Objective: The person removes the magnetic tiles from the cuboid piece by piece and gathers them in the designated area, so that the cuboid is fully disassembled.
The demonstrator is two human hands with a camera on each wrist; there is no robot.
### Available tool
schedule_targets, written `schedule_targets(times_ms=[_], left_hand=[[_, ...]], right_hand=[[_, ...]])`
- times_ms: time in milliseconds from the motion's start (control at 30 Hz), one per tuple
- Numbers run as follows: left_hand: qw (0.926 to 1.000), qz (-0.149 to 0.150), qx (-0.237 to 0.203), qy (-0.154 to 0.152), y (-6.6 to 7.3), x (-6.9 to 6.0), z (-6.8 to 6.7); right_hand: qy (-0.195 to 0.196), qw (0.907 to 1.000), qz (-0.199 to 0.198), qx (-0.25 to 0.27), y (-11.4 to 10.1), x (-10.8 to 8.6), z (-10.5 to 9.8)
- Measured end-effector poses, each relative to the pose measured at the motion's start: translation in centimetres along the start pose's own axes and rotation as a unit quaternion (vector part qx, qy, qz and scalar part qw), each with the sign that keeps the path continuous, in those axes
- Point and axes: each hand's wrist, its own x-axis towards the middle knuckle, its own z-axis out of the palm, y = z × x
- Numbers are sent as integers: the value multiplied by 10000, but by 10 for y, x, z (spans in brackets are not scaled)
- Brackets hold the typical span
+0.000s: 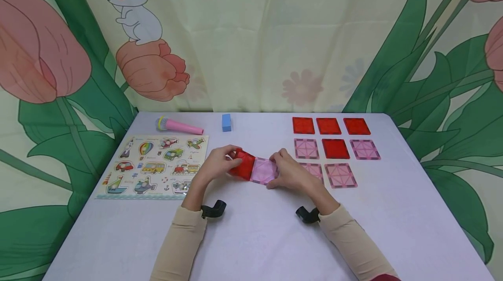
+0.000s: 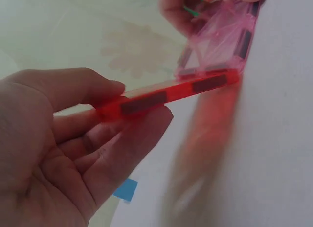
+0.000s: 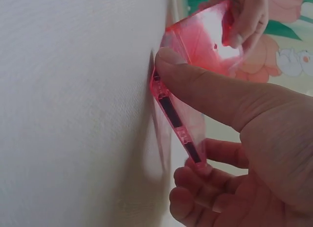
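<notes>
My left hand (image 1: 212,164) pinches a clear red square magnetic tile (image 1: 243,166) between thumb and fingers. Dark magnet strips show along the edge of this red tile (image 2: 178,90) in the left wrist view. A pink square magnetic tile (image 1: 263,170) is held at its edges by my right hand (image 1: 296,174), the thumb on one edge and fingertips at another in the right wrist view. The two tiles meet along one side over the table, the red one tilted against the pink one. A cast shadow lies beneath them.
On the right, several red tiles (image 1: 303,125) and pink tiles (image 1: 340,175) lie in rows, one partly behind my right forearm. A vehicle picture board (image 1: 135,141) lies left, under my left forearm. Behind are a pink toy microphone (image 1: 182,126) and a blue block (image 1: 226,122).
</notes>
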Motion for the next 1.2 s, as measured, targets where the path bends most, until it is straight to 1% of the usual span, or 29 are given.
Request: schedule_targets(times_ms=[133, 233, 367, 567, 700, 867, 933, 1000, 1067, 1200], left_hand=[[9998, -146, 74, 67, -2, -1, -5], [9998, -187, 59, 38, -5, -2, -8], [9999, -162, -7, -3, -6, -2, -10], [9999, -155, -54, 22, -2, -2, -9], [9997, -179, -171, 46, -2, -2, -9], [9988, -336, -345, 62, -2, -4, -1], [9986, -414, -331, 56, -2, -4, 4], [9983, -493, -311, 27, -1, -6, 8], [9977, -549, -404, -41, -1, -7, 13], [9962, -482, -694, -190, 1, -11, 20]], right_hand=[[-117, 9993, 53, 339, 0, 0, -3], [-158, 9987, 23, 478, -1, -2, -6], [-91, 9990, -151, 406, -2, -4, -10], [185, 9981, -533, 257, -6, -6, -12], [309, 9974, -596, 270, -11, -10, -16], [538, 9961, -633, 286, -12, -19, -25], [641, 9957, -593, 310, -11, -23, -29], [738, 9952, -500, 397, -9, -27, -34], [834, 9948, -368, 453, -4, -32, -39], [1086, 9924, -157, 558, 8, -40, -49]])
